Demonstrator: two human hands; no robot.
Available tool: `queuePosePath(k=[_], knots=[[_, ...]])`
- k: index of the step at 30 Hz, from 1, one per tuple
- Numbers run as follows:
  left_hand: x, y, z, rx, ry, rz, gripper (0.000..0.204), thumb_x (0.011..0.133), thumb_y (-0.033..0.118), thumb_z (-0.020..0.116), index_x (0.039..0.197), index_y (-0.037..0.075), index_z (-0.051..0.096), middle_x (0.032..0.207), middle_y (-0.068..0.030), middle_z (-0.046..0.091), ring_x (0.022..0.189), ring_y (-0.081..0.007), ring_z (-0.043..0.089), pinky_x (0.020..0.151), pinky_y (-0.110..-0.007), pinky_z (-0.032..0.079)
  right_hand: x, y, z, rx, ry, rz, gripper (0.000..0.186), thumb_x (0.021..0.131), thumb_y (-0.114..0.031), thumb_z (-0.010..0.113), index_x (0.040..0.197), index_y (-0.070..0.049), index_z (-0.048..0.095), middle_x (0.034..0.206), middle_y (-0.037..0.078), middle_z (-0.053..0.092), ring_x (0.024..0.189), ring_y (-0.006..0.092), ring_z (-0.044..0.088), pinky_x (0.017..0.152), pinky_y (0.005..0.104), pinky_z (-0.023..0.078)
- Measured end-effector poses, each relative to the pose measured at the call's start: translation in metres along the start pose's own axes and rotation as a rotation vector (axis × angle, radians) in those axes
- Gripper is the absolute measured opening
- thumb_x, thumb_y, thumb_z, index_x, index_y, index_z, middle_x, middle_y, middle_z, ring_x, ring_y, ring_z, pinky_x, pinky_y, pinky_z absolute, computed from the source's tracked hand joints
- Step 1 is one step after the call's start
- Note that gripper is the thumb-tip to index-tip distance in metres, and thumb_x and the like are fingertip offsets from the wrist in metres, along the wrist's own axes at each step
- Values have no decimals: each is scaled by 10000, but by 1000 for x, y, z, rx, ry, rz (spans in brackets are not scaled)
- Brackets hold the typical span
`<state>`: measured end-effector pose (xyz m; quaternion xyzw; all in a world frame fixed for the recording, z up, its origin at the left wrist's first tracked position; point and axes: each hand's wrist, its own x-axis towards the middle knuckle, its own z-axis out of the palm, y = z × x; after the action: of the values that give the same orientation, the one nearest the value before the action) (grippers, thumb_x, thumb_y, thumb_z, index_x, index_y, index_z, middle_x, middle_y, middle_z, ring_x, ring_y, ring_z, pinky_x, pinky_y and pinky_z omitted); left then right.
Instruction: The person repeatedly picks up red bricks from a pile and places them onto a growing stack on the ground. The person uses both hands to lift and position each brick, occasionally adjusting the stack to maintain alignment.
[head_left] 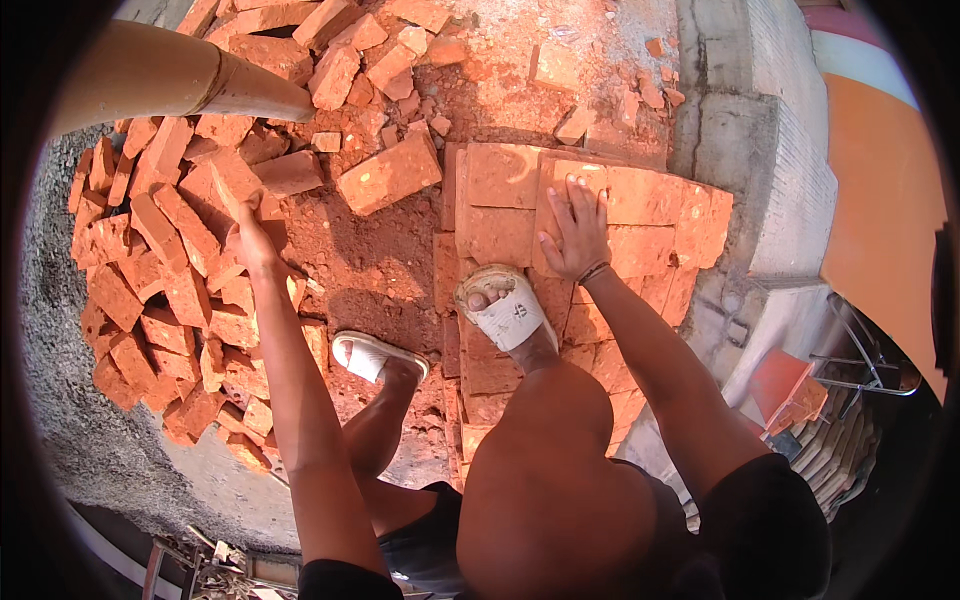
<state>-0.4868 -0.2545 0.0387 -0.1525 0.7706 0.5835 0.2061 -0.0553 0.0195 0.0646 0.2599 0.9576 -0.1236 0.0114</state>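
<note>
My left hand (257, 238) reaches over the loose brick heap on the left, its fingers closed round the end of a red clay brick (236, 178) that tilts up and away from me. Part of those fingers is hidden behind the hand. On the right, my right hand (578, 235) lies flat with fingers spread on top of a neat stack of red bricks (500, 180). My right foot, in a white slide sandal (510, 315), rests on the same stack, while my left foot's sandal (375, 357) stands on the reddish ground beside it.
Jumbled bricks form a heap (165, 290) at the left. A thick bamboo-like pole (170, 75) crosses the upper left. One single brick (392, 174) lies between heap and stack. Beyond are brick fragments (555, 68). A concrete ledge (735, 150) and an orange surface (880, 200) border the right.
</note>
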Motion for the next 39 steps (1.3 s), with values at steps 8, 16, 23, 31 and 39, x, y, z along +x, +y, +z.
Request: queuePosePath(k=[8, 16, 23, 31, 39], knots=[[-263, -39, 97, 469, -254, 296, 912, 761, 259, 815, 1476, -61, 349, 1355, -260, 438, 1289, -373, 434, 1120, -498, 350, -1, 2, -2, 52, 46, -28, 533, 990, -282, 503, 1470, -52, 515, 1596, 233, 360, 1488, 425, 318, 1204, 654, 148], [-311, -92, 163, 835, -310, 691, 885, 830, 420, 816, 1464, -32, 395, 1327, -277, 444, 1173, -431, 461, 1020, -538, 376, -7, 13, 9, 344, 260, -13, 505, 898, -42, 521, 1399, 22, 534, 1489, 213, 494, 1421, 398, 429, 1210, 568, 283], [-216, -44, 207, 637, -412, 853, 741, 917, 380, 772, 1440, -11, 424, 1286, -262, 527, 1207, -371, 541, 978, -500, 478, -3, 9, 3, 284, 336, -41, 425, 878, -21, 559, 1301, -6, 608, 1442, 199, 517, 1397, 382, 451, 1194, 547, 338], [-208, -62, 230, 225, -717, 364, 647, 893, 268, 808, 1348, -39, 464, 1195, -247, 650, 1111, -330, 657, 964, -423, 524, 1, -15, -9, 286, 189, 134, 450, 972, -225, 581, 1368, -15, 541, 1486, 216, 456, 1428, 422, 383, 1196, 604, 266], [-169, -66, 200, 355, -418, 746, 584, 903, 287, 742, 1348, -10, 508, 1351, -269, 541, 1284, -442, 509, 1094, -493, 410, 30, -40, 17, 85, 211, 73, 737, 971, -551, 590, 1509, -68, 447, 1583, 212, 353, 1489, 419, 286, 1204, 644, 142]])
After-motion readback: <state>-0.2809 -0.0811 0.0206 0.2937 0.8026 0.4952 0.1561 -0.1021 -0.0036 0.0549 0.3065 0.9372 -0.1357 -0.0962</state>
